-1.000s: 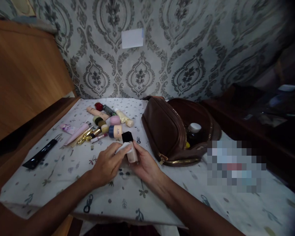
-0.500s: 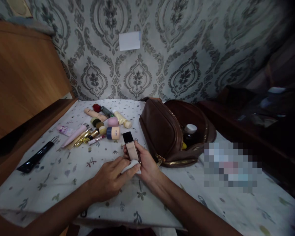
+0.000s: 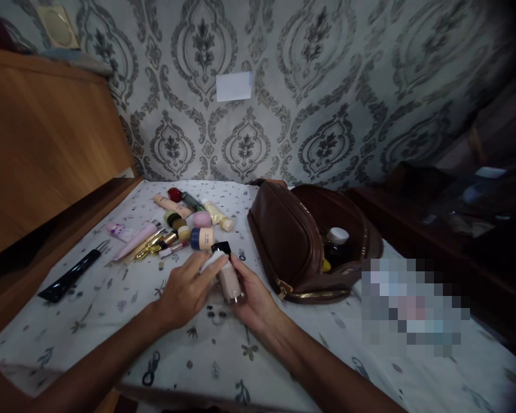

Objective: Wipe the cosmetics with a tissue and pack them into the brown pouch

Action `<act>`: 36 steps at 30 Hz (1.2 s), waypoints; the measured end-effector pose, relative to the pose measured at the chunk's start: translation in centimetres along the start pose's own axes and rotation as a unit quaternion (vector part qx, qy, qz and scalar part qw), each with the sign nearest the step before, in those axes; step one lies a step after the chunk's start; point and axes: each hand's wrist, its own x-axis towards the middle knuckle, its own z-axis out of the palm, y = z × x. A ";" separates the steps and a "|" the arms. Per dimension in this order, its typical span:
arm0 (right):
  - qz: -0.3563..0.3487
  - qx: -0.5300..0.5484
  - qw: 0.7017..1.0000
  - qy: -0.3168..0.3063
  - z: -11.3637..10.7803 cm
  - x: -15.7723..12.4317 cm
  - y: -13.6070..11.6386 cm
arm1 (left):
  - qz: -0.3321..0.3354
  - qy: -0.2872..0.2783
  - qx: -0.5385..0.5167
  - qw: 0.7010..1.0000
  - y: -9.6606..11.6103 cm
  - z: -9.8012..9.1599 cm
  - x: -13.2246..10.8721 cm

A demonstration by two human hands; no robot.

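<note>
A foundation bottle (image 3: 229, 282), beige with a black square cap, leans tilted in my right hand (image 3: 254, 292), whose fingers are closed round its side. My left hand (image 3: 184, 289) pinches a folded white wipe (image 3: 212, 261) and presses it against the bottle just below the cap. Just beyond the hands stands a navy and peach jar (image 3: 203, 238). A pink round container (image 3: 202, 219) and several gold-coloured tubes (image 3: 155, 245) lie close to it. To the right of my right hand sits a brown leather bag (image 3: 284, 241), unzipped, with a white-lidded bottle (image 3: 338, 236) inside.
Pink tubes (image 3: 135, 241), a cream tube (image 3: 218, 215) and other cosmetics lie at the back left. A black tube (image 3: 71, 278) is at the left edge of the patterned cloth (image 3: 176, 358). A blurred-out patch (image 3: 413, 310) covers something on the right. Wooden furniture (image 3: 51, 120) borders the left.
My left hand has moved the wipe from the bottle's lower end up to near its cap. The bottle has shifted slightly in my right hand, and the camera view has tilted a little upward.
</note>
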 end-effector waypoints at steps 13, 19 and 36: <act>-0.042 -0.018 0.998 -0.053 -0.4 0.3 0.2 | -0.074 -0.002 -0.088 0.993 -0.5 0.3 0.4; -0.049 0.051 0.997 -0.013 -1.1 1.2 -0.4 | 0.019 -0.032 -0.071 0.997 1.1 -0.1 0.3; 0.024 0.008 1.000 -0.008 -0.4 -0.2 -0.6 | 0.124 -0.012 -0.012 0.992 2.8 0.4 -0.2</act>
